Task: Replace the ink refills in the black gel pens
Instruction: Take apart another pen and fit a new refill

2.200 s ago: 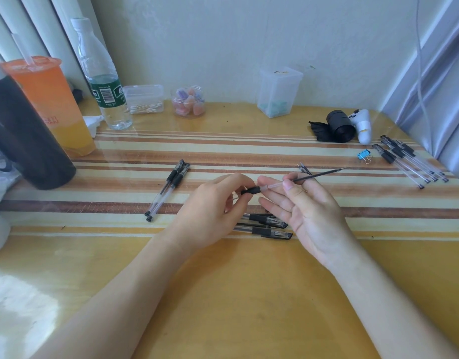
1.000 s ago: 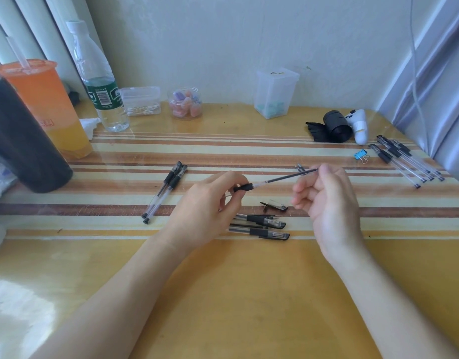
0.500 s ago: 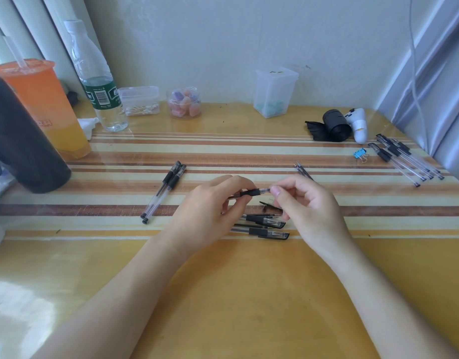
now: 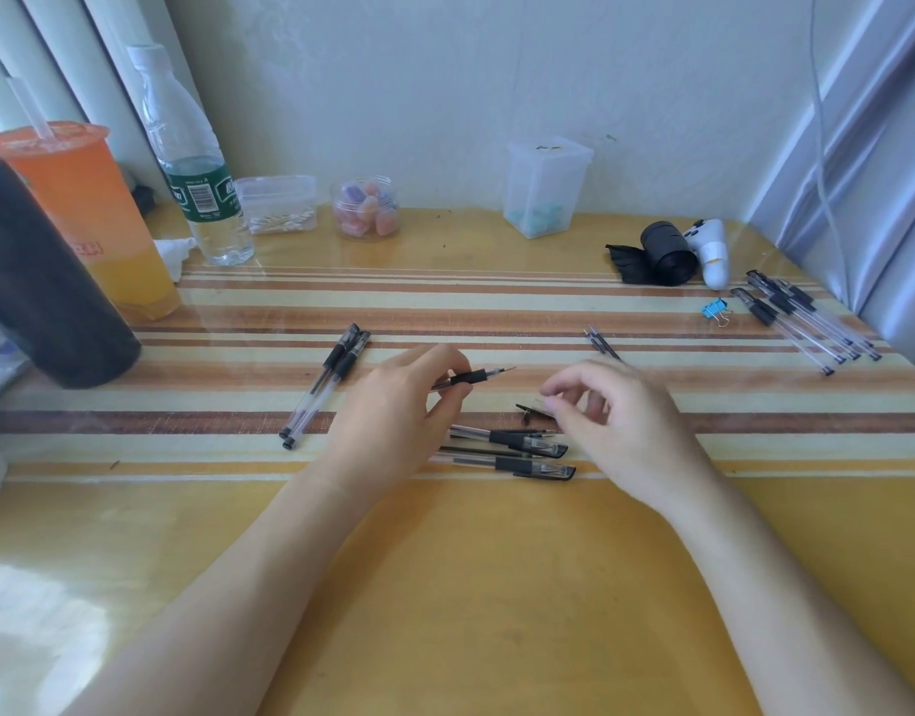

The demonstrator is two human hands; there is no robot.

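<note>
The left hand (image 4: 393, 421) fingers pinch the gel pen (image 4: 473, 377) at its grip. The right hand (image 4: 615, 421) fingers curl at the pen cap (image 4: 530, 409); whether they grip it, I cannot tell.

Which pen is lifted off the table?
The uncapped pen held by the left hand, tip pointing right; the rest lie flat on the table.
</note>
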